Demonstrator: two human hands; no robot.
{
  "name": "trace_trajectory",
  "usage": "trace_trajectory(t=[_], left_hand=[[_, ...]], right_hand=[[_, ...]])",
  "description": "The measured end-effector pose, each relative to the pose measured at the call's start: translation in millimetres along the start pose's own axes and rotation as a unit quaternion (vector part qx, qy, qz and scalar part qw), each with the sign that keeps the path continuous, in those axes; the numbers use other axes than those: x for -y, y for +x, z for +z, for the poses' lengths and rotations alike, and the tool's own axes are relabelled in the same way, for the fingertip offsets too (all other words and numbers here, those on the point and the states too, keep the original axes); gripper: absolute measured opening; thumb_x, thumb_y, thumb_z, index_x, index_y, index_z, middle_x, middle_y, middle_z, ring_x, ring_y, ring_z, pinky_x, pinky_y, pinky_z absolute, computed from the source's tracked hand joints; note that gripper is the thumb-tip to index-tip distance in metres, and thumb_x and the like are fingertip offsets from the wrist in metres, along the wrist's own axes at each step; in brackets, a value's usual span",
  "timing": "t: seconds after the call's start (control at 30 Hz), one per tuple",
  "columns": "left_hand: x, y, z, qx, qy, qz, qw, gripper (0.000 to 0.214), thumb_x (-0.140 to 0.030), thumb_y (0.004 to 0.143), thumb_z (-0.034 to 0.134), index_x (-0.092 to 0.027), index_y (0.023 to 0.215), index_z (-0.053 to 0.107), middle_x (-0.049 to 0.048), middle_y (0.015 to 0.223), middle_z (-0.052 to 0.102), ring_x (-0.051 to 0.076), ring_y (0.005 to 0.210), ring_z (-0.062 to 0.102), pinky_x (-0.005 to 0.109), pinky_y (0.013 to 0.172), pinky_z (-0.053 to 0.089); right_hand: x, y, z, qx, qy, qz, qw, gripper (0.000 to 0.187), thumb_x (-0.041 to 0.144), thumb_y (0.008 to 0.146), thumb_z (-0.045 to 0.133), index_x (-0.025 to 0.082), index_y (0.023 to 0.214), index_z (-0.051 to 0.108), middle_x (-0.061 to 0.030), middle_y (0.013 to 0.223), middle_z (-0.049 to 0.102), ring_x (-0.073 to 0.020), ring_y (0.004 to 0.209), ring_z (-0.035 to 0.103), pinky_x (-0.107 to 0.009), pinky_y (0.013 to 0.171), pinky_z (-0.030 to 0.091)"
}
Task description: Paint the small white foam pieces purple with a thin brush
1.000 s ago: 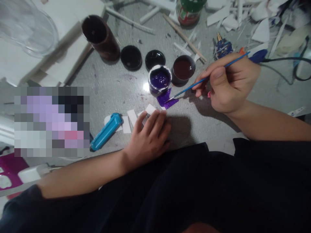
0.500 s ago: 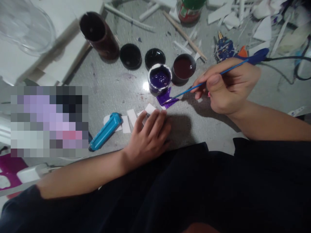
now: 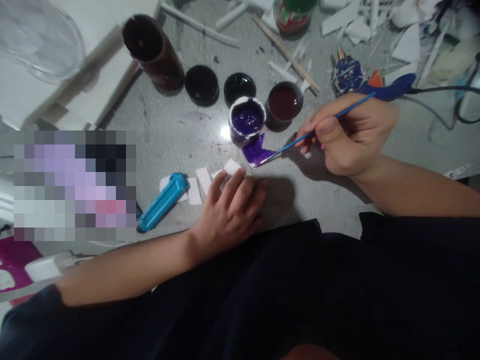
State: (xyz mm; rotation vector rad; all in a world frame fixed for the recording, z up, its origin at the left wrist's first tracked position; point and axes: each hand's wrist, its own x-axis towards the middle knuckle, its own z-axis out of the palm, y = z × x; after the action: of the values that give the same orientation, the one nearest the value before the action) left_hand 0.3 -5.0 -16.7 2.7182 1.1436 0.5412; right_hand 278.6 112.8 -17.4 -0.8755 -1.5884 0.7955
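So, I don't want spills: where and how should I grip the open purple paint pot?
Probably pinch the upright paint pot by its outer wall, below the smeared rim, from the left: the dark cup crowds its right, the purple piece its front.

Place: a craft workspace; whether in a home or a workshop cannot be told.
Paint: an open pot of purple paint (image 3: 247, 118), a cup of red-brown liquid (image 3: 285, 104) and 2 black lids (image 3: 201, 85) stand close together; a thin blue brush (image 3: 303, 136) has its tip at the edge of a purple-coated piece (image 3: 258, 150).
Tools: a blue cutter (image 3: 163, 202) lies on the bench (image 3: 168, 145), and a blue glue gun (image 3: 399, 87) trails a cord (image 3: 442, 90).
Scraps: white offcuts (image 3: 407, 42) litter the far right, with a wooden stick (image 3: 285, 52) nearer the middle.
Bench top: grey, with purple smears (image 3: 195, 119).
Power: a white plug (image 3: 50, 267) at lower left.
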Motion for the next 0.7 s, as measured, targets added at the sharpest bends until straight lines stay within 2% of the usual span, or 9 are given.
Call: trace_trajectory(t=[0.17, 0.4, 0.7], left_hand=[[0.4, -0.3, -0.2, 0.016, -0.026, -0.011, 0.999, 0.064, -0.046, 0.109, 0.081, -0.018, 0.165, 0.073, 0.0192, 0.152, 0.080, 0.045, 0.157, 0.069, 0.064, 0.138, 0.048], [0.9, -0.6, -1.0, 0.006, -0.008, 0.002, 1.000, 0.060, -0.046, 0.111, 0.078, -0.015, 0.162, 0.073, 0.0200, 0.152, 0.080, 0.043, 0.156, 0.070, 0.062, 0.137, 0.050], [-0.4, -1.1, 1.3, 0.012, -0.025, -0.011, 1.000, 0.065, -0.047, 0.107, 0.082, -0.017, 0.164, 0.073, 0.0200, 0.153, 0.078, 0.044, 0.158, 0.068, 0.064, 0.138, 0.050]], right_hand=[[1.2, 2.9, -0.3, -0.005, 0.044, -0.008, 0.999, 0.021, 0.042, 0.113, 0.085, 0.026, 0.104, 0.094, 0.0030, 0.078, 0.085, -0.0095, 0.056, 0.079, -0.017, 0.042, 0.057], [-0.9, -0.2, -6.3, 0.032, 0.036, 0.004, 0.999, 0.017, 0.038, 0.115, 0.083, 0.027, 0.109, 0.095, 0.0068, 0.082, 0.086, -0.0053, 0.061, 0.080, -0.014, 0.051, 0.060], [0.6, 1.8, -6.0, 0.032, 0.034, -0.009, 0.999, 0.018, 0.038, 0.116, 0.081, 0.027, 0.111, 0.095, 0.0059, 0.085, 0.087, -0.0071, 0.061, 0.081, -0.015, 0.047, 0.059]])
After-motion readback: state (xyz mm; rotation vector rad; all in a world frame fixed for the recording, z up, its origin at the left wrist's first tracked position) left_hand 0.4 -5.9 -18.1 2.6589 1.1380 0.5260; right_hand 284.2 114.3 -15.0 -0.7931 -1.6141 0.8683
